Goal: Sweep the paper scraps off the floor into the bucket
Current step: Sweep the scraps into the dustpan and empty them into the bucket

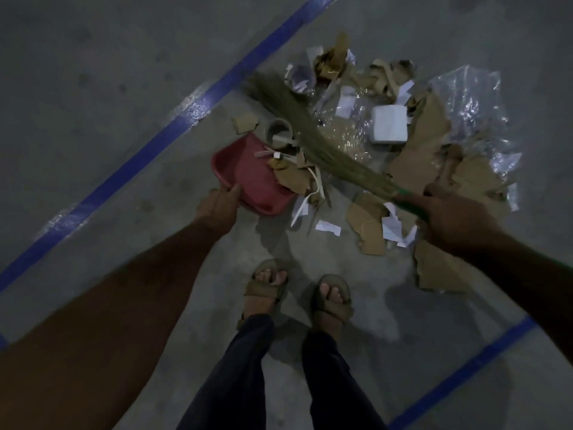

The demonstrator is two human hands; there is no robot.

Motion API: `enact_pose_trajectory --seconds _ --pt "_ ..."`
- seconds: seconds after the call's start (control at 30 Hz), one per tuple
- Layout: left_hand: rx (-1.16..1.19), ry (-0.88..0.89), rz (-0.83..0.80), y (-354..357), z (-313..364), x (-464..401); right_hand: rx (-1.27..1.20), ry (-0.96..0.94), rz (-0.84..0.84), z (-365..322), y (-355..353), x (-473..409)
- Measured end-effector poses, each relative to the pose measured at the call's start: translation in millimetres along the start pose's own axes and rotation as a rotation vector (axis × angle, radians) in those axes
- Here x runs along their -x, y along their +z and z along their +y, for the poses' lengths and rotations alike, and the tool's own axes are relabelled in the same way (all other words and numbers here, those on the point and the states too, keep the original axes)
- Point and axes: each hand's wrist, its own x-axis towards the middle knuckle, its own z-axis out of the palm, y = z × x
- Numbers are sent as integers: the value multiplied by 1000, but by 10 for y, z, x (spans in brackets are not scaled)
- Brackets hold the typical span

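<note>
The heap of torn brown cardboard, white paper scraps (412, 156) and crinkled clear plastic film (474, 119) lies on the grey concrete floor (93, 88); it looks light, limp and likely to scatter, so a flat, dragging stroke suits it. The long straw broom (310, 131) lies across the heap, the right hand (449, 215) gripping its green handle. The left hand (220, 206) pinches the near rim of the red plastic dustpan (245, 178), which holds a few scraps. No bucket is visible.

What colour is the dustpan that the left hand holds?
Red, seen in the head view: the dustpan.
</note>
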Motion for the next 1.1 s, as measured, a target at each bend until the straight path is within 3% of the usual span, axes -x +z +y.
enact_pose_trajectory --seconds 0.33,0.53,0.77,0.97,1.1 --pt "190 124 61 223 193 88 -429 88 -10 -531 833 794" --pt "185 142 -12 345 327 136 -658 131 14 -710 1025 1133" --pt "155 149 -43 446 446 179 -645 345 133 -474 965 1551" --pt "133 138 -72 525 543 151 -524 419 -4 -187 890 1345" --pt "158 222 -76 540 680 111 -606 325 -102 -182 911 1193"
